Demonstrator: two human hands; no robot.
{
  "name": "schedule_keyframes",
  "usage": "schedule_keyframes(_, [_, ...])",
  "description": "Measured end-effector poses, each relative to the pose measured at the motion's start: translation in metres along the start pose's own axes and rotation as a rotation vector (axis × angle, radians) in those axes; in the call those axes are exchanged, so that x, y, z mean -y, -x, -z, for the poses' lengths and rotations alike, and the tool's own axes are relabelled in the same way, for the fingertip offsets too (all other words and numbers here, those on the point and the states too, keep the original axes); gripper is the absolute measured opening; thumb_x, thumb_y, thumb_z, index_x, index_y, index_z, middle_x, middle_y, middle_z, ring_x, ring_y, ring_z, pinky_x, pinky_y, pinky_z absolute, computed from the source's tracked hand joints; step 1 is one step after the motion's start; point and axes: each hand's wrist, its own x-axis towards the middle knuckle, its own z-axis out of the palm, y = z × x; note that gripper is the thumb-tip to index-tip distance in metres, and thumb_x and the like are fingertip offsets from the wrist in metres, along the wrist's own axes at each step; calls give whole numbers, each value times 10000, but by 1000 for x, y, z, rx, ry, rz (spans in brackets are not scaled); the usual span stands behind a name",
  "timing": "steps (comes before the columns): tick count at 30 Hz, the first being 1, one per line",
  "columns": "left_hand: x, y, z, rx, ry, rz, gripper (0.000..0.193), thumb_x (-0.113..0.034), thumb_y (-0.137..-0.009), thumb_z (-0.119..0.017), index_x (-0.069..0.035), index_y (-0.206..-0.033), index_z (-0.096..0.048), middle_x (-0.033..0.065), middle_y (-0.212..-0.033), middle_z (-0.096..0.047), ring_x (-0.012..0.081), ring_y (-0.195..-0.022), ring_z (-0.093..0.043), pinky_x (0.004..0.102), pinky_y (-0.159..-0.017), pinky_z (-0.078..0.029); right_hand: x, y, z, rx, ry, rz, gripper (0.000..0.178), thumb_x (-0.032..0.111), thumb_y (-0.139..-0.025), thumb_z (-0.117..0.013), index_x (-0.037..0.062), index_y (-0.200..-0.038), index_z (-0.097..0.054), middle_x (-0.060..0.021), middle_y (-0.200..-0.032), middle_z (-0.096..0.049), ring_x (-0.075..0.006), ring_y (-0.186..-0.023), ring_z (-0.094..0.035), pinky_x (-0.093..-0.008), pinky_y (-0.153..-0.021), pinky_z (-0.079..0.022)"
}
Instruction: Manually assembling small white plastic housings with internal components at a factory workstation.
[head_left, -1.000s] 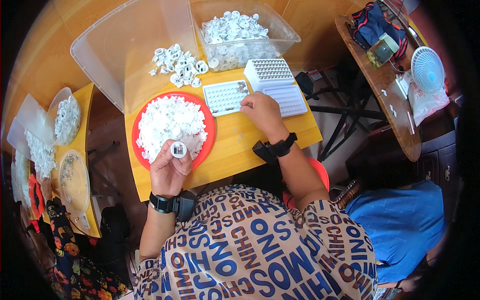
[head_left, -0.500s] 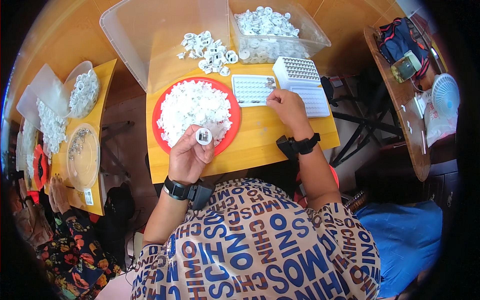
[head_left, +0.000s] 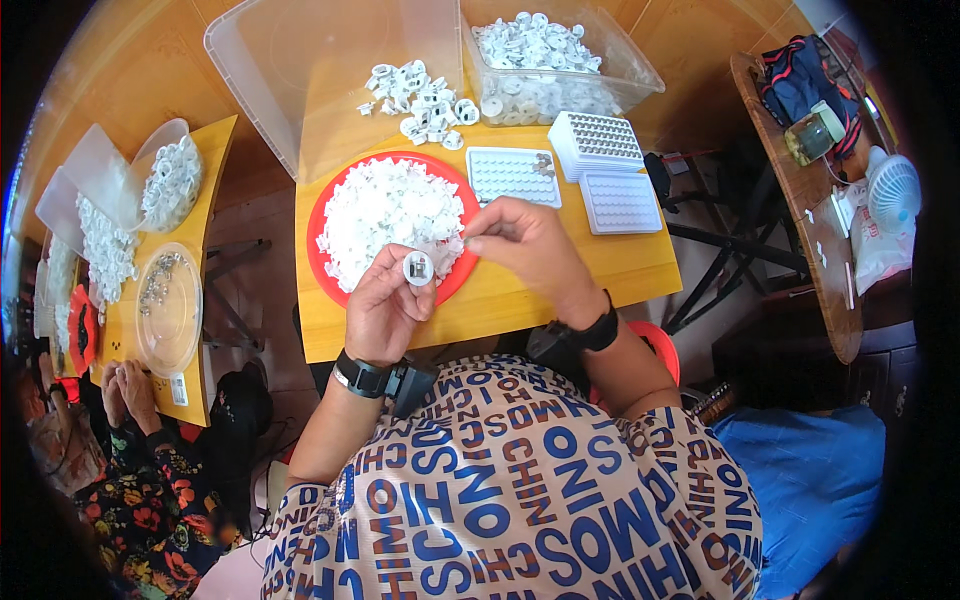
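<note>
My left hand (head_left: 378,312) is closed around the edge of a small round white plastic part (head_left: 418,268), which has a dark metal-looking insert in its face. Just to its right, my right hand (head_left: 532,248) is closed in a pinch, its fingertips over the right rim of a red round tray (head_left: 472,262). Something tiny may be between those fingertips, too small to make out. The red tray carries a heap of small white plastic pieces (head_left: 390,215). Behind my right hand lies a white pocketed tray (head_left: 505,180) with several small metal pieces (head_left: 543,164) at its right end.
A stack of white trays (head_left: 597,145) filled with metal pieces stands right, with another pocketed tray (head_left: 620,203) before it. Farther back are loose white parts (head_left: 420,100), a bin (head_left: 635,85) of parts and an upright translucent lid (head_left: 250,90). A co-worker's hands (head_left: 130,392) rest at the left table.
My right hand has moved left from the pocketed tray toward my left hand, fingertips pinched. The left hand still holds the round part, shifted slightly right. The co-worker's hands have moved a little.
</note>
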Motion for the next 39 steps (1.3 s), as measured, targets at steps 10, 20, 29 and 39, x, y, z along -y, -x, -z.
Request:
schedule_keyframes(10, [-3,3,-4,-64,-66,-43,154,-181,-972,-469,-36,-1008,-506,101,-798,-610,157,-627,-572,244,-577,-479,8,6,-48,-43,547,501,114,-25,-762,-680,29,-848,-627,-91,-763,-631,-213,-690,-637,-289,-610,-490])
schedule_keyframes(20, [-1,3,-7,-193,-209,-18,108,-139,-969,-439,-59,-935,-503,54,-726,-581,116,-586,-520,229,-573,-435,4,7,-53,-28,723,634,108,-26,-762,-661,45,-816,-598,-104,-735,-604,-290,-679,-608,-343,-586,-480])
schedule_keyframes(29, [1,4,-8,-210,-294,8,101,-132,-964,-448,-70,-924,-518,32,-744,-583,91,-589,-504,212,-556,-415,7,8,-44,51,451,193,54,-21,-795,-655,11,-828,-628,-78,-783,-663,-138,-689,-641,-254,-616,-499])
schedule_keyframes(39, [0,3,-9,-133,-286,-4,147,-196,-969,-490,-55,-1005,-515,54,-759,-597,111,-604,-543,218,-561,-441,-11,0,-30,129,-21,-80,100,20,-828,-673,-31,-885,-609,-51,-805,-661,-81,-724,-620,-224,-630,-504])
